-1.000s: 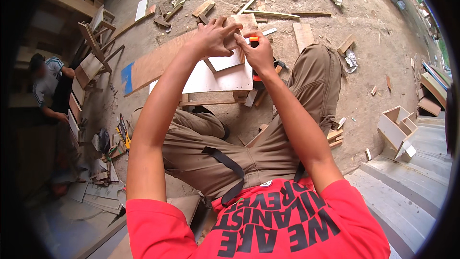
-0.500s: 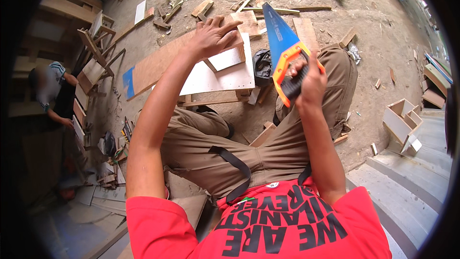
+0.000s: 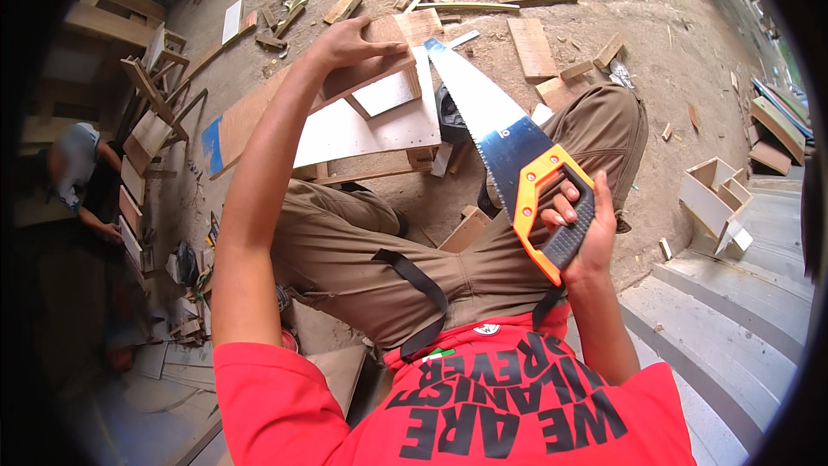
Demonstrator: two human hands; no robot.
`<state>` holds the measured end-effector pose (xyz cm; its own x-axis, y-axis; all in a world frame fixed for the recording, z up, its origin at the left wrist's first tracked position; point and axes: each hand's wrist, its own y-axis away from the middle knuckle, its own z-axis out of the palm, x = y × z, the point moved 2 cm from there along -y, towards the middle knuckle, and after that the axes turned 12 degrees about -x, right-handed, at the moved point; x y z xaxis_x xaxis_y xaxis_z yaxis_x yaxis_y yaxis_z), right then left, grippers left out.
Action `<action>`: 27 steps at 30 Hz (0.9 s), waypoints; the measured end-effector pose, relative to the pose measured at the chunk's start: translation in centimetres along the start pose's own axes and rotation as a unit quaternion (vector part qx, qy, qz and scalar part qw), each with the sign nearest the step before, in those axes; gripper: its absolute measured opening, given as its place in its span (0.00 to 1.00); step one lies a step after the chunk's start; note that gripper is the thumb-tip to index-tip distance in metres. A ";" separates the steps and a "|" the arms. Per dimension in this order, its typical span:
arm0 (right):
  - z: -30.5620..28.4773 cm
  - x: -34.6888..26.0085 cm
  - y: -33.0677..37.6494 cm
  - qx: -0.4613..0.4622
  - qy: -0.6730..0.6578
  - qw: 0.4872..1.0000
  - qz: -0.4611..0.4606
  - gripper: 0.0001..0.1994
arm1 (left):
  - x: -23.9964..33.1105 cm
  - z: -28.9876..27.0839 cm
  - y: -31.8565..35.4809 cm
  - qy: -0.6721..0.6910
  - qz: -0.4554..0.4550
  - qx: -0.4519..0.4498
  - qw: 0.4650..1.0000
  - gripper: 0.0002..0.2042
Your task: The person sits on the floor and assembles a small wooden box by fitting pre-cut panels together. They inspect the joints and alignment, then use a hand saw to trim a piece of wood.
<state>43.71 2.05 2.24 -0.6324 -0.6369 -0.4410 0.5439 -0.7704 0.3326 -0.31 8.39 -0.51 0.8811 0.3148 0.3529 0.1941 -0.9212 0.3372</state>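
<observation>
My right hand is wrapped around the black grip of a handsaw with an orange frame. The saw's toothed blade points up and to the left, its tip close to the right end of a brown wooden board. My left hand grips that board from above, fingers stretched along its upper edge and partly hidden behind it. Below the board a small white-faced wood piece juts out over a low white-topped bench. Between the blade and the bench, a black plastic bag is partly hidden.
Offcuts and planks lie on the dirt floor ahead. At the right stands a small compartmented wooden box beside grey metal sheets. On the left another person handles wooden pieces near stacked frames.
The saw has come back toward me and its blade has swung to point more to the left. My left hand has shifted slightly left and its fingers have moved on the board.
</observation>
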 end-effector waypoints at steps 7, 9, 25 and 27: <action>2.5 6.8 -10.5 -0.106 0.448 0.872 -0.163 0.25 | 0.7 -1.1 -0.3 -0.015 -0.051 -0.072 0.996 0.60; 3.4 8.9 -14.6 -0.121 0.630 0.722 -0.258 0.27 | 1.2 -1.2 0.1 -0.015 -0.051 -0.083 0.995 0.61; 6.1 12.7 -29.7 -0.183 0.717 0.642 -0.201 0.12 | -1.1 -0.2 -0.7 0.065 -0.214 0.036 0.974 0.56; 6.9 12.0 -30.7 -0.203 0.741 0.614 -0.181 0.14 | -1.3 0.2 -0.7 0.060 -0.226 0.067 0.970 0.56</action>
<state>15.65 17.85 -7.51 0.2814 0.5322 -0.7985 0.7988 -0.5910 -0.1124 -1.54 8.59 -1.35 0.6384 0.7102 0.2968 0.6105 -0.7020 0.3666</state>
